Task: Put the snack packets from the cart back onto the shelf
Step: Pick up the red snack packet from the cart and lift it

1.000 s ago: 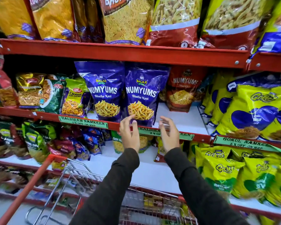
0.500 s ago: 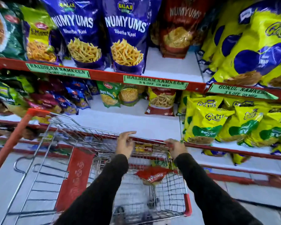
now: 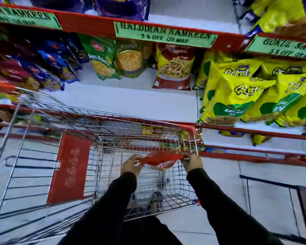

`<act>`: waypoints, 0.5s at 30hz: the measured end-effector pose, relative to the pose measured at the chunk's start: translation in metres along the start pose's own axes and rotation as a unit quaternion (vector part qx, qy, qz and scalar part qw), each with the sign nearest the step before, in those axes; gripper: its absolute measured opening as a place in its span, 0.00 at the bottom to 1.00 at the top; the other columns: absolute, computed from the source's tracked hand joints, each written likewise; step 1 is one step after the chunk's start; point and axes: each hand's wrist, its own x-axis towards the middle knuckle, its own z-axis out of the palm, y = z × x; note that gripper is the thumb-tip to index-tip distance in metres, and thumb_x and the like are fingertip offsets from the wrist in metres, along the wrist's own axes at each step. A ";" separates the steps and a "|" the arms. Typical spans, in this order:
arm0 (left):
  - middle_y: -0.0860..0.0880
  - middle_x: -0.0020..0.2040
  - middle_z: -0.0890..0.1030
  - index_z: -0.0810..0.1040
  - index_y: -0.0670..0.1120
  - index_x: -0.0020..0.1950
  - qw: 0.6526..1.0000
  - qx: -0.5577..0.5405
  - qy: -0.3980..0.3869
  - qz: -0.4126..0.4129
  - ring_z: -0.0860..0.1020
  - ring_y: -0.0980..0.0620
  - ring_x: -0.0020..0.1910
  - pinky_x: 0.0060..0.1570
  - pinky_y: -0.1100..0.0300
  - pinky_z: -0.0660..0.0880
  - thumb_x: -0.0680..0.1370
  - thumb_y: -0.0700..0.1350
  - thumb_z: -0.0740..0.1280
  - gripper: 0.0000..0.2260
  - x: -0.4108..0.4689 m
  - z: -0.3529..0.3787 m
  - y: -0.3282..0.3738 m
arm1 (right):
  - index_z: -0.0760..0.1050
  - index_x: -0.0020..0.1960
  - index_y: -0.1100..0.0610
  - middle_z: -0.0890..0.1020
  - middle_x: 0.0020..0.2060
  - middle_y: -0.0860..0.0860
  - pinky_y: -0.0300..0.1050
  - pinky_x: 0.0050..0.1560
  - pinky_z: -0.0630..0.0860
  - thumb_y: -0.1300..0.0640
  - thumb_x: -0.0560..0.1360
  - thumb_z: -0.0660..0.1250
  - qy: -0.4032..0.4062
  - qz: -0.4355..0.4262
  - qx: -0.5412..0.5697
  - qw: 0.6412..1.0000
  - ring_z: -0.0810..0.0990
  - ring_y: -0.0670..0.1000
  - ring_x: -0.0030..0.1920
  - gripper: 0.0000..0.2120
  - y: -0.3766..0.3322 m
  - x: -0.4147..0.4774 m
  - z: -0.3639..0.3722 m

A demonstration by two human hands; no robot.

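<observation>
The red packet [image 3: 160, 159] is pinched at both ends by the left hand [image 3: 131, 165] and right hand [image 3: 193, 161]. It should be lifted straight up, clear of the cart [image 3: 187, 128].

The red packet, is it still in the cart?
In. The red packet sits inside the cart basket, left hand and right hand gripping its ends.

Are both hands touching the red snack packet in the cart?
Touching. The head view shows the left hand pinching one end of the red packet and the right hand gripping the other end, inside the cart.
</observation>
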 end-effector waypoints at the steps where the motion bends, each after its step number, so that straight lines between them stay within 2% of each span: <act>1: 0.48 0.46 0.81 0.79 0.60 0.40 1.000 0.016 0.005 0.003 0.81 0.42 0.52 0.60 0.48 0.77 0.74 0.39 0.70 0.14 -0.003 -0.002 0.006 | 0.82 0.53 0.56 0.86 0.48 0.58 0.49 0.56 0.79 0.64 0.72 0.68 0.012 0.004 0.011 1.000 0.84 0.57 0.48 0.12 0.001 0.002 0.002; 2: 0.49 0.43 0.81 0.78 0.57 0.41 0.999 0.032 0.019 0.009 0.80 0.45 0.46 0.56 0.52 0.77 0.74 0.39 0.71 0.11 -0.001 -0.002 0.005 | 0.82 0.53 0.56 0.86 0.47 0.58 0.49 0.56 0.79 0.64 0.72 0.68 0.018 0.005 0.017 1.000 0.84 0.57 0.48 0.11 -0.001 -0.001 0.000; 4: 0.50 0.41 0.80 0.77 0.51 0.43 0.998 0.035 0.037 0.032 0.77 0.50 0.43 0.54 0.52 0.76 0.74 0.39 0.71 0.07 -0.011 -0.004 0.019 | 0.83 0.52 0.54 0.87 0.46 0.57 0.49 0.56 0.80 0.64 0.72 0.68 0.027 -0.004 0.026 0.999 0.84 0.57 0.48 0.11 0.006 -0.003 0.002; 6: 0.48 0.43 0.79 0.77 0.48 0.45 0.998 0.004 0.044 0.043 0.76 0.51 0.45 0.57 0.50 0.76 0.75 0.37 0.70 0.07 -0.019 -0.006 0.026 | 0.83 0.51 0.54 0.87 0.45 0.56 0.46 0.54 0.80 0.63 0.72 0.68 0.037 -0.018 0.041 0.998 0.84 0.56 0.46 0.10 0.010 -0.007 -0.001; 8: 0.46 0.47 0.79 0.77 0.44 0.47 0.996 -0.060 0.052 0.028 0.76 0.50 0.50 0.59 0.52 0.74 0.76 0.35 0.68 0.04 -0.027 -0.009 0.035 | 0.83 0.51 0.56 0.87 0.46 0.54 0.40 0.52 0.78 0.61 0.73 0.69 0.058 -0.042 0.066 0.995 0.84 0.52 0.46 0.08 0.009 -0.015 -0.010; 9: 0.47 0.50 0.80 0.78 0.42 0.49 0.995 -0.080 0.054 0.034 0.76 0.51 0.52 0.58 0.55 0.74 0.76 0.36 0.68 0.03 -0.032 -0.012 0.040 | 0.83 0.51 0.58 0.87 0.47 0.53 0.39 0.51 0.76 0.60 0.73 0.69 0.066 -0.057 0.089 0.992 0.84 0.50 0.45 0.08 0.008 -0.018 -0.014; 11: 0.47 0.53 0.80 0.78 0.39 0.54 0.992 -0.102 0.059 0.055 0.76 0.51 0.54 0.57 0.58 0.72 0.77 0.41 0.69 0.08 -0.042 -0.018 0.050 | 0.82 0.51 0.60 0.86 0.46 0.52 0.40 0.51 0.77 0.58 0.74 0.69 0.072 -0.059 0.143 0.985 0.83 0.49 0.44 0.09 0.000 -0.029 -0.025; 13: 0.45 0.50 0.81 0.76 0.41 0.50 0.985 -0.142 0.069 0.071 0.77 0.50 0.52 0.54 0.57 0.74 0.76 0.43 0.69 0.07 -0.050 -0.025 0.060 | 0.82 0.48 0.60 0.86 0.43 0.54 0.46 0.50 0.81 0.56 0.73 0.69 0.094 -0.068 0.193 0.974 0.84 0.52 0.43 0.08 -0.010 -0.037 -0.034; 15: 0.48 0.44 0.80 0.73 0.47 0.44 0.973 -0.199 0.079 0.087 0.78 0.51 0.45 0.48 0.62 0.74 0.76 0.41 0.69 0.05 -0.061 -0.032 0.073 | 0.82 0.48 0.61 0.85 0.42 0.55 0.46 0.50 0.80 0.55 0.72 0.71 0.118 -0.066 0.251 0.959 0.84 0.53 0.42 0.09 -0.022 -0.047 -0.044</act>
